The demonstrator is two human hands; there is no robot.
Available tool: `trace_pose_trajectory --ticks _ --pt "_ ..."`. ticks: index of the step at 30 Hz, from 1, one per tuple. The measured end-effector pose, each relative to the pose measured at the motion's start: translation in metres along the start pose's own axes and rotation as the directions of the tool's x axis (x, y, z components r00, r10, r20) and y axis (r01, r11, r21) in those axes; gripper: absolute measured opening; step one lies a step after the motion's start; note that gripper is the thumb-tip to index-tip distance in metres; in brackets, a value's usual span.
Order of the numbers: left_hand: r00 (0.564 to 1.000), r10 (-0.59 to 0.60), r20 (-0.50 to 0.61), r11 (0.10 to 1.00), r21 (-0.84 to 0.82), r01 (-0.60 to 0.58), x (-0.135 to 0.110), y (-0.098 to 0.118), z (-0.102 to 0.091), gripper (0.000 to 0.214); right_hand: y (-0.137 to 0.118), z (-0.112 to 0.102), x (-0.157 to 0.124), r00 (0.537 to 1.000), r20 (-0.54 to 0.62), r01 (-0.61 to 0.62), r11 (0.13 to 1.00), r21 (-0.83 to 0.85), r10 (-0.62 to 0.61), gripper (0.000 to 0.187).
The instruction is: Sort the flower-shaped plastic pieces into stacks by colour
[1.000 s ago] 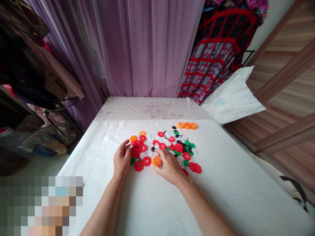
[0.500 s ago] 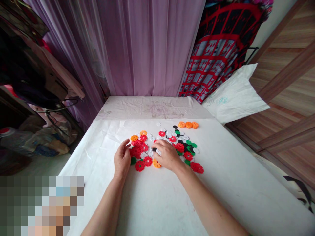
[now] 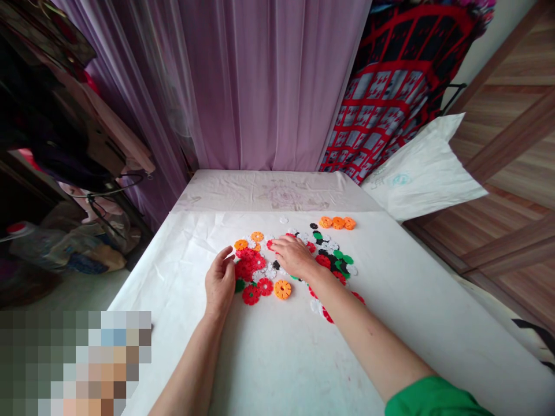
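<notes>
The person leans over a white-covered surface [image 3: 277,364] with a pile of flower-shaped plastic discs [image 3: 333,261] in red, white, green, black and orange scattered across its middle. The right hand [image 3: 295,255] lies palm down on top of this pile, its fingers stretched out flat and pointing left, pressing on the pieces rather than clasping any; a green sleeve [image 3: 433,398] shows at the near end of that arm. The left hand [image 3: 220,283] rests on the cloth just left of the pile, loosely open with the fingers gently bent and the thumb held apart, its fingertips touching the edge of a cluster of red discs [image 3: 248,266]; it has hold of nothing. A single orange disc [image 3: 282,289] lies between the two hands, on the near side of the pile and apart from both. At the far edge of the pile, a row of three orange discs [image 3: 337,222] sits side by side. Behind the surface hangs a purple curtain [image 3: 269,86], with a red and black blanket [image 3: 390,98] to its right and a white bag [image 3: 422,173] leaning beside the surface
</notes>
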State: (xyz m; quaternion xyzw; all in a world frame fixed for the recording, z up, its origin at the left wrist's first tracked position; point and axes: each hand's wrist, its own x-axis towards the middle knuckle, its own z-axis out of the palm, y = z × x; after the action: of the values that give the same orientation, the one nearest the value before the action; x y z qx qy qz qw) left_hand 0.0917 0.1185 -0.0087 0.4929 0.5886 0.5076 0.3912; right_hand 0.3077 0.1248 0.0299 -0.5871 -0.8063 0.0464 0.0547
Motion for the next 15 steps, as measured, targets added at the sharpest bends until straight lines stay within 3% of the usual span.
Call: trace_pose_trajectory --ticks 4,10,15 --pt "1.000 0.012 0.002 1.000 -0.008 -0.012 0.000 -0.001 0.000 0.042 -0.002 -0.010 0.000 0.997 -0.031 -0.072 0.997 -0.034 0.071 0.029" --pt "1.000 0.028 0.010 0.999 -0.022 -0.028 0.000 -0.001 -0.001 0.042 -0.030 -0.004 0.031 1.000 -0.023 0.015 1.000 -0.005 -0.015 0.030" --pt "1.000 0.010 0.008 1.000 -0.018 -0.010 0.001 -0.003 0.000 0.042 -0.021 0.004 0.030 0.999 -0.027 0.021 0.999 -0.032 -0.021 0.030"
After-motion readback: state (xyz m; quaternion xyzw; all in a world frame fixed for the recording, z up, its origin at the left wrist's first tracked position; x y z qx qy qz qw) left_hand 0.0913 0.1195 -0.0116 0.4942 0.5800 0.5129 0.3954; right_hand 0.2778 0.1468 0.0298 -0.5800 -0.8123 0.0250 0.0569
